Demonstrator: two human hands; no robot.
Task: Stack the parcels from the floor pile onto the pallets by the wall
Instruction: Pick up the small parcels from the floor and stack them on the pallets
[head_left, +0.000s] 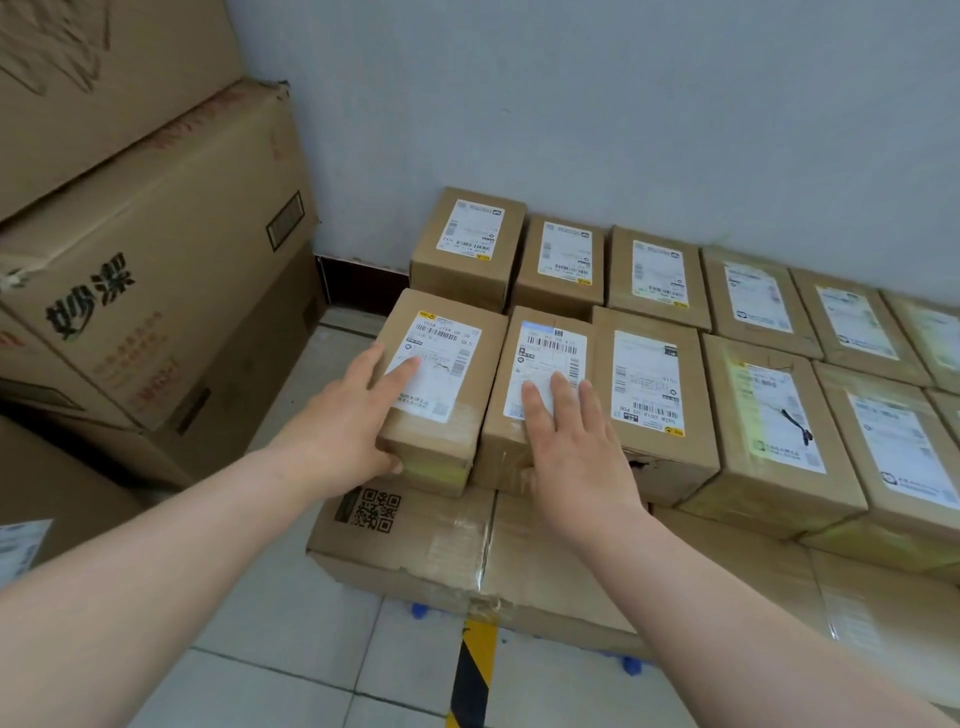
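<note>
White tiled floor (291, 623), pale grey wall (649, 104) behind. Big printed cartons (156, 270) stacked at left. Black-yellow stripe (475, 670) on floor, beside blue pallet edge (420, 609). Labelled brown parcels (657, 270) in two rows against wall, atop larger taped base cartons (415, 545).

Left hand (353, 431) flat, fingers straight on top of leftmost front parcel (441, 332), thumb against its near face. Right hand (571, 441) flat, fingers spread on label of neighbouring parcel (550, 343), thumb at near edge. Neither hand clenched.

Both parcels directly under palms, touching side by side, at front row's left end.
</note>
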